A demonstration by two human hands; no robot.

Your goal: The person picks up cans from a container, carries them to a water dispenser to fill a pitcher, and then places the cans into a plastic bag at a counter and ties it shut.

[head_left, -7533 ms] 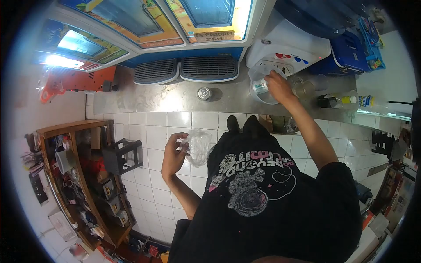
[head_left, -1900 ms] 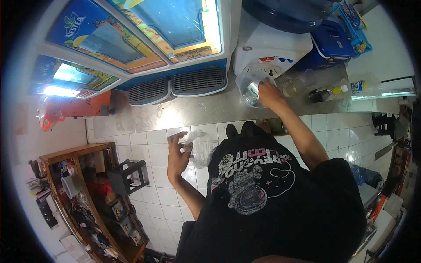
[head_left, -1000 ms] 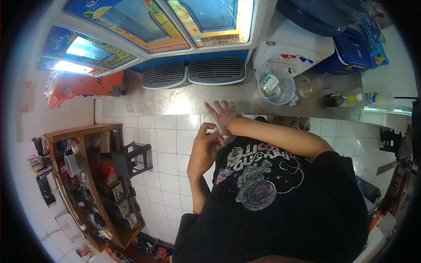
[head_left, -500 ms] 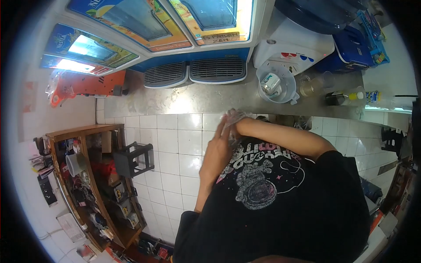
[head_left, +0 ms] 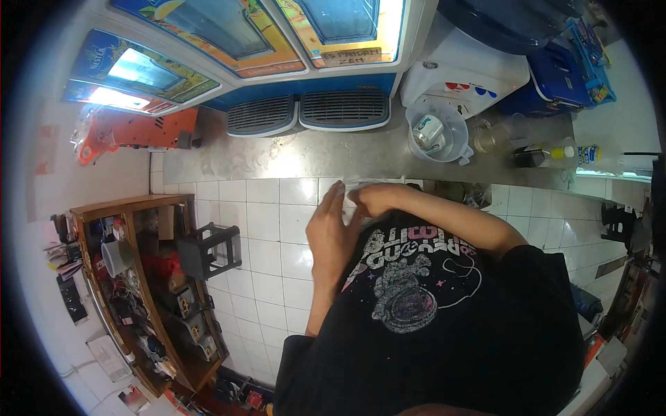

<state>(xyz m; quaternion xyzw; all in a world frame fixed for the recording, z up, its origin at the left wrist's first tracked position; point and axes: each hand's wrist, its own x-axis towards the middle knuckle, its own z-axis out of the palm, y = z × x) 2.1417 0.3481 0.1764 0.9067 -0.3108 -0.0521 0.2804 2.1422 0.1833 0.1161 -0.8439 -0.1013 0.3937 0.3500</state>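
In front of my chest, just below the metal counter's edge, both hands hold a thin clear plastic bag (head_left: 377, 182). My left hand (head_left: 329, 227) is closed with its fingers upright, gripping the left side of the plastic. My right hand (head_left: 374, 200) comes in from the right, its fingers bent around the other side. Much of the plastic is covered by my fingers, and its contents, if any, cannot be made out.
On the metal counter (head_left: 208, 159) stand a drink dispenser (head_left: 305, 82), a white water dispenser (head_left: 472, 73), a translucent pitcher (head_left: 454, 148) holding a packet, glass mugs (head_left: 485, 135) and a dark bottle (head_left: 531, 157). A black stool (head_left: 208, 251) and wooden cabinet (head_left: 132, 208) are left.
My left hand has shifted slightly left and up, opening a gap from the right. The right hand's fingers have turned inward, and the bunched plastic looks more spread out.
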